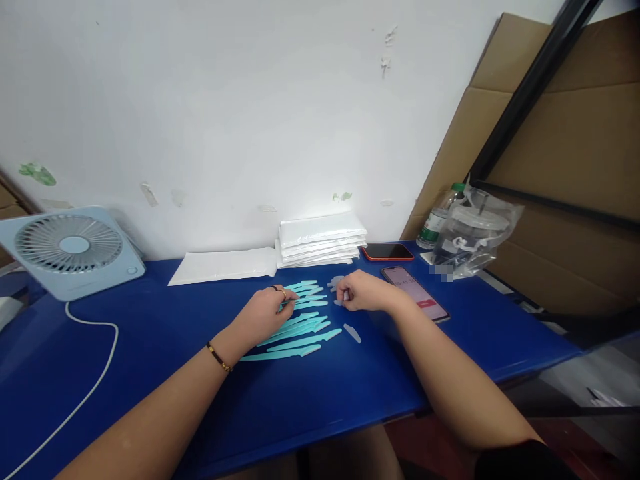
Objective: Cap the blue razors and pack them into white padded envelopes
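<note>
Several thin teal plastic sticks (300, 333) lie fanned out on the blue table (150, 373). My left hand (265, 315), with a ring and a wrist bracelet, rests on them with fingers curled, pinching the end of one teal stick. My right hand (363, 292) is closed just to the right, holding a small clear cap at its fingertips. More clear caps (336, 283) lie behind that hand. One clear cap (352, 333) lies loose in front of it.
A stack of white packets (323, 239) and a flat white bag (225, 265) sit at the wall. Two phones (387, 251) (417, 293) lie to the right, beside a bottle (440, 217) and a clear bag (475, 233). A small fan (70, 252) with its cable stands at the left.
</note>
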A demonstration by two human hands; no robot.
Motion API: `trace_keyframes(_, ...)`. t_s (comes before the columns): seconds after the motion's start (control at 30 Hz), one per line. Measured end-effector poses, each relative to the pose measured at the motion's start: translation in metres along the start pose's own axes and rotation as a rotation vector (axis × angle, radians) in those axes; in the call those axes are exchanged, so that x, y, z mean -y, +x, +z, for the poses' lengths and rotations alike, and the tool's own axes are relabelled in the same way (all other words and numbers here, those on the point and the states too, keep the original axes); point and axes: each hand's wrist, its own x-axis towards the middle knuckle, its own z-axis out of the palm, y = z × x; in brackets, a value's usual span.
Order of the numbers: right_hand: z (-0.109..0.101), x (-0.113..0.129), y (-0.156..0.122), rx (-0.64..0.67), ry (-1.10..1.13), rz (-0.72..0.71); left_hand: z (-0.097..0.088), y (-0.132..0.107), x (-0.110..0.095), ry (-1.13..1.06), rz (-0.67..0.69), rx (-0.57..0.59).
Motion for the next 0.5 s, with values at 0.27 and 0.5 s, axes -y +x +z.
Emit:
trace_keyframes(0.27, 0.0013, -0.0017, 0.0031, 0.047, 0.170, -0.030, 0.0084, 0.0008, 0.0057, -0.034, 0.005, 0.075)
trace_keyframes(0.5, 0.0032, 0.0003, 0.0045, 0.041, 0.190, -0.072, 0.0084, 0.0020, 0.0025, -0.010, -0.008, 0.088)
